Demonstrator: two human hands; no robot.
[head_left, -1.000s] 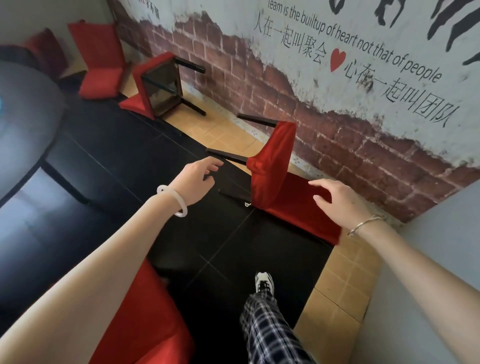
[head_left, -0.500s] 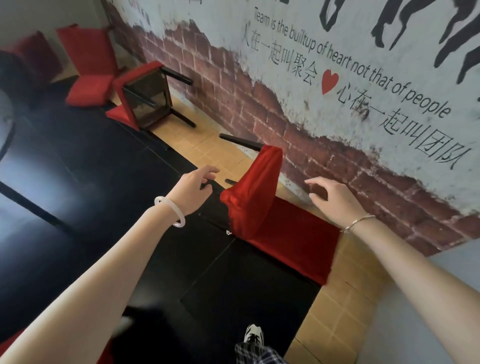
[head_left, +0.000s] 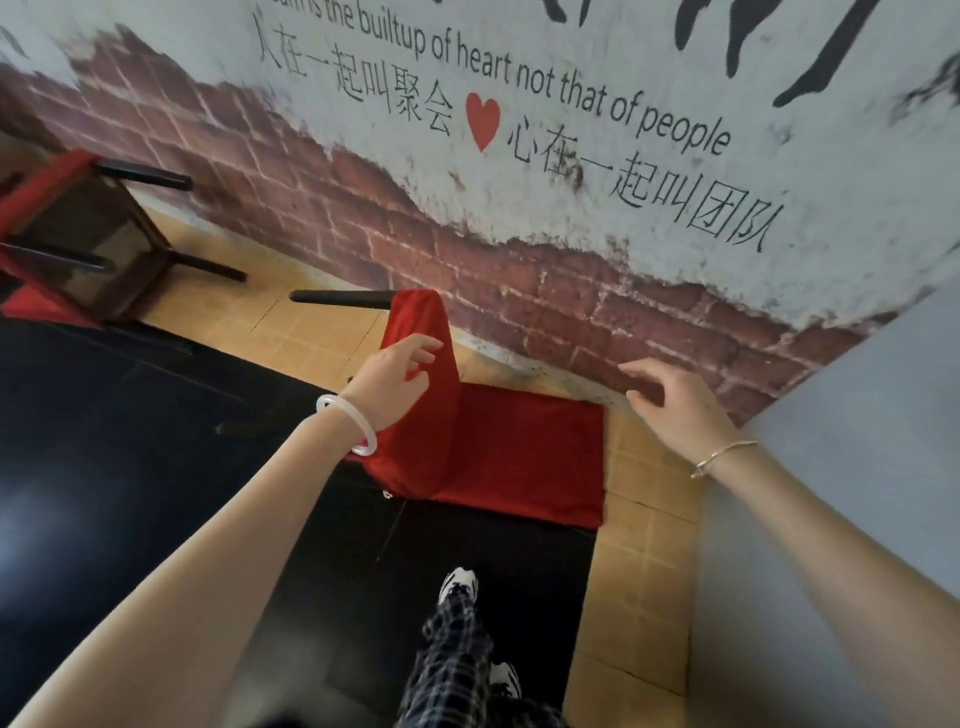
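Reaching for the toppled red chair at the wall-side edge of the floor, left hand and right hand spread empty; grabbing only its loose cover risks slipping.

place: restaurant or team venue | evidence: slogan mural wall, toppled red-covered chairs
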